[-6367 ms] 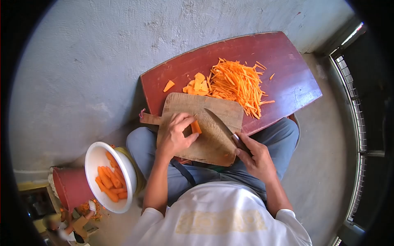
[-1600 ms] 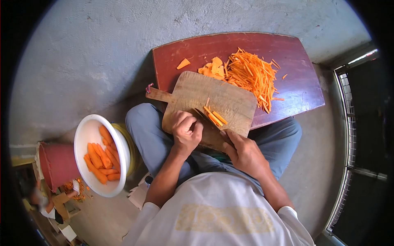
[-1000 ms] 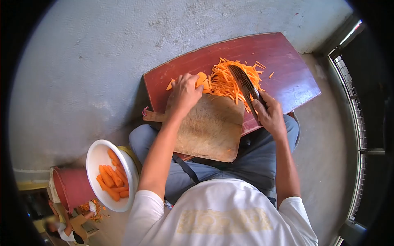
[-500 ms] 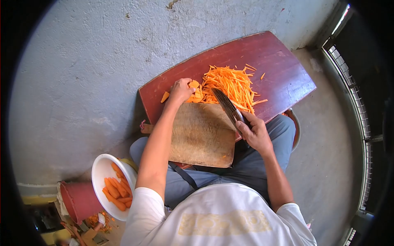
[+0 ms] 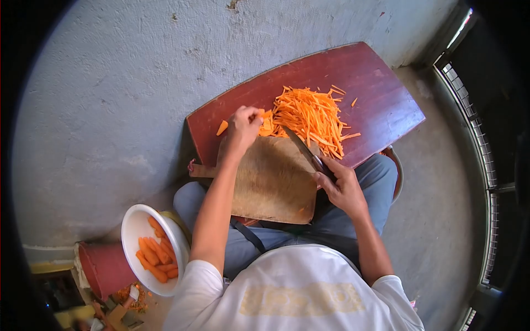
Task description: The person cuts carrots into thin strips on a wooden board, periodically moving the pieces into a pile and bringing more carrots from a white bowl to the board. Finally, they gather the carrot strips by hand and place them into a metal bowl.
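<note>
At the far edge of the wooden cutting board (image 5: 273,179), my left hand (image 5: 244,128) has its fingers curled around some carrot slices (image 5: 266,126); the fingertips partly hide them. My right hand (image 5: 343,185) grips the handle of a knife (image 5: 302,144). Its blade points up and to the left over the board's far right corner, beside a heap of carrot strips (image 5: 310,117). One loose carrot piece (image 5: 222,127) lies left of my left hand.
The board rests on a dark red table (image 5: 381,94) against a rough wall (image 5: 127,99). At lower left, a white bowl (image 5: 130,236) contains several peeled carrots (image 5: 157,254), next to a red bucket (image 5: 105,270). Another person's arm shows at the bottom left.
My left hand has drawn its fingers in around the slices. The knife has turned in my right hand, so its blade looks narrower.
</note>
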Tool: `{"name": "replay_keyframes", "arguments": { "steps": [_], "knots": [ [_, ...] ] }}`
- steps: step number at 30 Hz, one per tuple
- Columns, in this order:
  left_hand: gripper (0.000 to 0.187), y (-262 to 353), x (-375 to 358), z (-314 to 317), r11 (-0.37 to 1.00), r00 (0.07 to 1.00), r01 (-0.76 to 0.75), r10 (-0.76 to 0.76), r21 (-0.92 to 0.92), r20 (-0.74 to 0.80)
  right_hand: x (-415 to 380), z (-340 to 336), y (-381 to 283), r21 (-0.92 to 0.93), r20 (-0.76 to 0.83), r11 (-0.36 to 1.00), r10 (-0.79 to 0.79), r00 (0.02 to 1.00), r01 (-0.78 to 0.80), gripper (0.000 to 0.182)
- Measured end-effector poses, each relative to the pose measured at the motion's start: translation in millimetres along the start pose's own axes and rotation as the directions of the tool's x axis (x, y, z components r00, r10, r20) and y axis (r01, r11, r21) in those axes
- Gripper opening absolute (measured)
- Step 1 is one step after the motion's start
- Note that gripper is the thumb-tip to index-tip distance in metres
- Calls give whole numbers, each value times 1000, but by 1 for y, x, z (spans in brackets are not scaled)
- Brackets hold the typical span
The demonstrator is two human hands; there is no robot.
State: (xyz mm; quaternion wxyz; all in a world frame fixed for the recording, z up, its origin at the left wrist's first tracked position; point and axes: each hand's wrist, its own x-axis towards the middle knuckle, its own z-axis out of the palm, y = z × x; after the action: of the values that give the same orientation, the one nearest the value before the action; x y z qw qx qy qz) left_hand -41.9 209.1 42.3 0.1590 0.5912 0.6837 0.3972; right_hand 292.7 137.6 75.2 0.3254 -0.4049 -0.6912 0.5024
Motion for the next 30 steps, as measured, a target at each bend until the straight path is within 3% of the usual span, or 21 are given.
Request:
{"name": "replay_keyframes", "arguments": {
  "steps": [2, 4, 7, 10, 15, 17, 24, 27, 30],
  "knots": [
    [9, 25, -55, -18, 992, 993, -112, 113, 61, -25, -6, -7, -9, -121, 58, 992, -36, 998, 43, 44],
    [12, 21, -101, -31, 946, 959, -275, 258, 172, 118, -10, -9, -25, -149, 108, 988, -29, 994, 45, 44],
    [20, 20, -151, -40, 969, 973, -203, 183, 138, 144, -18, -4, -38, -141, 191, 986, -60, 980, 87, 42],
    [24, 23, -173, -38, 981, 988, -149, 154, 121, -29, -16, 10, -40, -146, 285, 983, -65, 956, 110, 42],
    [31, 39, -179, -16, 957, 985, -173, 171, 234, 32, -8, 30, -39, -305, 394, 922, -106, 913, 238, 46],
    [37, 26, -178, -9, 942, 974, -225, 211, 248, 81, -12, 34, -45, -347, 405, 905, -92, 910, 246, 46],
    [45, 23, -179, -5, 939, 953, -297, 302, 173, -3, -24, 29, -63, -427, 428, 884, 13, 904, 189, 45],
    [47, 17, -185, -2, 942, 960, -276, 280, 193, 7, -6, 47, -46, -363, 405, 897, -91, 910, 251, 41],
    [47, 14, -186, -2, 942, 959, -277, 283, 191, -4, 3, 51, -53, -398, 430, 873, -94, 898, 283, 38]
  ]
}}
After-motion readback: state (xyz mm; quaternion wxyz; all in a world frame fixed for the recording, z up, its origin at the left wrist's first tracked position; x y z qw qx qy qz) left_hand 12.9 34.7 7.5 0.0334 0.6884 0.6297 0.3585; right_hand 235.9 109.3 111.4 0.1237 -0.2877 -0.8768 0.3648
